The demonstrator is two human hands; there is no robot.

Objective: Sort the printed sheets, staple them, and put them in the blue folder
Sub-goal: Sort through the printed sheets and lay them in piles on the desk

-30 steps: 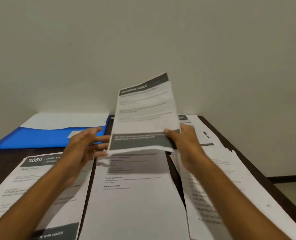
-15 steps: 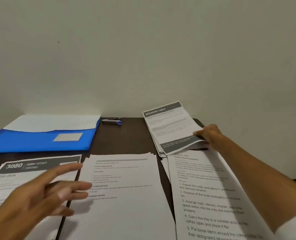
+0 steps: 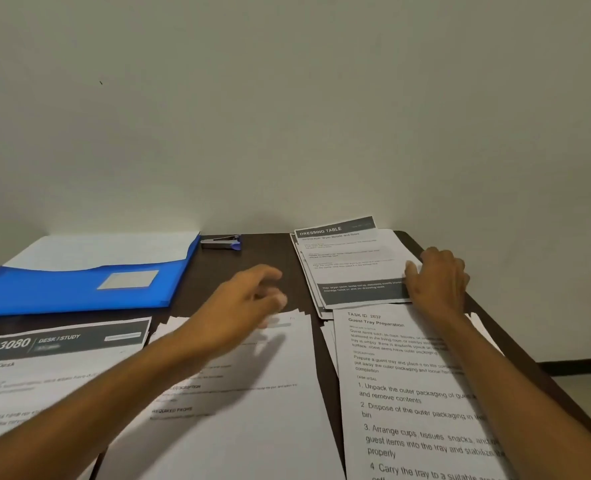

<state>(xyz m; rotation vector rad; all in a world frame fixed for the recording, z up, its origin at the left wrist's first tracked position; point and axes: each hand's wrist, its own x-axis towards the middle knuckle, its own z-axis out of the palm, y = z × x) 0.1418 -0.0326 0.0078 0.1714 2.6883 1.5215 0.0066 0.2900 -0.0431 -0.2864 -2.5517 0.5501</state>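
While the sorting looks only partway done, sheets lie in four piles across the dark counter [image 3: 270, 258], prob. one pile per doc type. Far right: the "DRESSING TABLE" pile [image 3: 349, 268], its edges fanned a bit, w/ the right hand [image 3: 437, 280] resting on its near right corner. Fingers [image 3: 412, 271] lie bent over the top sheet's edge, seemingly pressing it flat onto the pile, not pinching it (can't tell for sure, since the underside is hidden). My guess: the hand sits there to square the sheet w/ those below.

Left hand [image 3: 249, 299] hovers above the far end of the middle pile [image 3: 245, 410], blurred, fingers loosely curled and a little apart, holding nothing. Judging by its place, it's prob. heading for the next sheet off that pile.

Near right, the "Guest Tray Preparation" pile [image 3: 415, 403] overlaps the near edge of the dressing-table one. Near left, the "3080 DESK / STUDY" pile [image 3: 52, 365].

Blue folder [image 3: 79, 289] lies at the far left, lying flat w/ white paper showing at its top edge, well apart from both hands. Stapler [image 3: 222, 242] sits just beside the folder's far right corner, near the wall (untouched, so stapling and filing seem still ahead).
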